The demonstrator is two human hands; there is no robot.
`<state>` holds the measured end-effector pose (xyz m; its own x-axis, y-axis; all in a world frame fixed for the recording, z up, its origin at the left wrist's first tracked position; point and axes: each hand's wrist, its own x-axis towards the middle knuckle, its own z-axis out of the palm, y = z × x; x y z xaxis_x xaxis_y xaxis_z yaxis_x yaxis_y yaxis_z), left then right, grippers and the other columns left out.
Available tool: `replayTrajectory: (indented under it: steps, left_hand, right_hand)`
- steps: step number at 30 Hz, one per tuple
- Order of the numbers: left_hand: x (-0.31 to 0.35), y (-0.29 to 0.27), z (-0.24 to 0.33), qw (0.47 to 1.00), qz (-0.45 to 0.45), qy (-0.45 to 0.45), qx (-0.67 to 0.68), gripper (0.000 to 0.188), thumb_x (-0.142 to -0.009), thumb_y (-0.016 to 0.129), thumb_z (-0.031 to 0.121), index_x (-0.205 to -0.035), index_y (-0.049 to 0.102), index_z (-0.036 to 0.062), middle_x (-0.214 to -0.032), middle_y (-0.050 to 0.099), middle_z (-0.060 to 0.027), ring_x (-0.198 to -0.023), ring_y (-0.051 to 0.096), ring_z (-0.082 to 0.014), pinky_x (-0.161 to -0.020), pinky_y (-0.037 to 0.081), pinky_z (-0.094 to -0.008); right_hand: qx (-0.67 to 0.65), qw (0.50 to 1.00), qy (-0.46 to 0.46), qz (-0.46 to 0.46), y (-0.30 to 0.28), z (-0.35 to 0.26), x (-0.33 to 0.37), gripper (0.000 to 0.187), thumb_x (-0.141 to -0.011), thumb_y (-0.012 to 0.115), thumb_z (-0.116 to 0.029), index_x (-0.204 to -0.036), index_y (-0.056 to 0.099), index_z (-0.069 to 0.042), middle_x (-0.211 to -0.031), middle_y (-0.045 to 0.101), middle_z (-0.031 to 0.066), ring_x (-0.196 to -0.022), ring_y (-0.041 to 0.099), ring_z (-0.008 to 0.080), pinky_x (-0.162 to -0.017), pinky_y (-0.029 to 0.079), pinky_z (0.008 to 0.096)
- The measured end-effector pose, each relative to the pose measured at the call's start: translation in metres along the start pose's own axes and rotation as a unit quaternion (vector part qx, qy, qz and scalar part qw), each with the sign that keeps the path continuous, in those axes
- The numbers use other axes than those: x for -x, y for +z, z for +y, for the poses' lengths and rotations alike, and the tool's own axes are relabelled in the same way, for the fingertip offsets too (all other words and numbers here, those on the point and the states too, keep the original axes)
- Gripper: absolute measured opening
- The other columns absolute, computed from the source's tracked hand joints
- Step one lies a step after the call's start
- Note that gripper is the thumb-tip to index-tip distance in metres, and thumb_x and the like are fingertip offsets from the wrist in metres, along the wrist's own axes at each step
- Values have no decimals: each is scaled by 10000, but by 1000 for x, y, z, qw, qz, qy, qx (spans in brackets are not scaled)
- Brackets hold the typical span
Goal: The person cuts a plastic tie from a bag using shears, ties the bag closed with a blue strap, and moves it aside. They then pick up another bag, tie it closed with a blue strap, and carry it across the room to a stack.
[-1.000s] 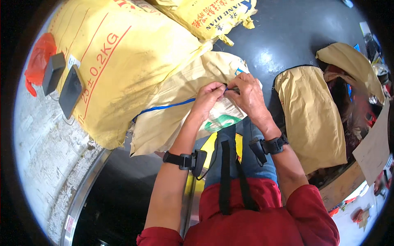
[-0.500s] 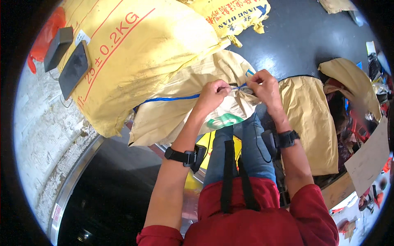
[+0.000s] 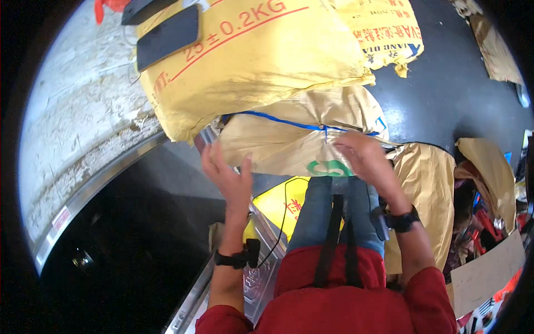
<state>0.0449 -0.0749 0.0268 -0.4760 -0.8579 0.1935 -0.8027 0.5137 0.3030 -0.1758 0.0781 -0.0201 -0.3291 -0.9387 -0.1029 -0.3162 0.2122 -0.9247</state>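
From left to right: a metal strip (image 3: 100, 189) edges a pale surface (image 3: 83, 117); beside it swells a yellow sack (image 3: 267, 61), bearing a dark slab (image 3: 168, 38). The left hand (image 3: 228, 175) stands at the lower left edge of the tan sack (image 3: 267, 145), fingers spread wide, holding nothing visible; contact cannot be told. The tan sack lies along the yellow sack's lower edge, crossed by a blue cord (image 3: 281, 120). The cord is in place, and its knot (image 3: 325, 128) gathers the sack into pleats; whether the knot is tight, or its ends need further work, cannot be judged. The right hand (image 3: 364, 156) is just right of the knot, fingers bent and close together; whether they pinch anything is hidden. A second tan sack (image 3: 428, 189) limits room rightward, while the dark surface (image 3: 445, 100) past the tan sack's upper right corner seems to offer the widest space.
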Motion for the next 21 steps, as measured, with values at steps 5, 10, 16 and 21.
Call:
replayTrajectory:
  steps: [5,10,16,21]
  left_hand:
    - [-14,-1,-62,984,-45,-170,39,381,-769,633,161,-1091,507,1,-969,549,-158,-901,526,-275,-805,412,-345]
    - [-28,-19,-73,964,-98,-182,170,213,-783,612,162,-925,570,11,-733,597,-114,-621,572,-258,-592,457,-300]
    - [8,-32,-84,961,-135,194,141,33,-753,573,50,-783,566,61,-543,457,-79,-474,500,-241,-429,379,-341]
    - [-17,-39,-99,896,-213,307,239,126,-706,573,21,-832,565,18,-537,445,-48,-469,484,-194,-424,373,-318]
  right_hand:
    - [48,992,-81,-85,91,-28,-51,373,-734,584,-119,-1066,475,11,-1084,502,185,-935,524,326,-801,434,389]
    - [178,972,-123,-93,114,-52,-66,836,-662,704,-284,-1305,261,15,-1323,325,202,-1207,351,324,-999,295,408]
    - [7,999,-25,-25,147,-53,-95,668,-764,595,-416,-1236,373,1,-1207,441,211,-1144,402,348,-998,285,428]
    - [335,941,22,-30,167,-75,-134,560,-757,611,-325,-1190,434,-17,-1043,533,159,-1000,492,287,-866,382,358]
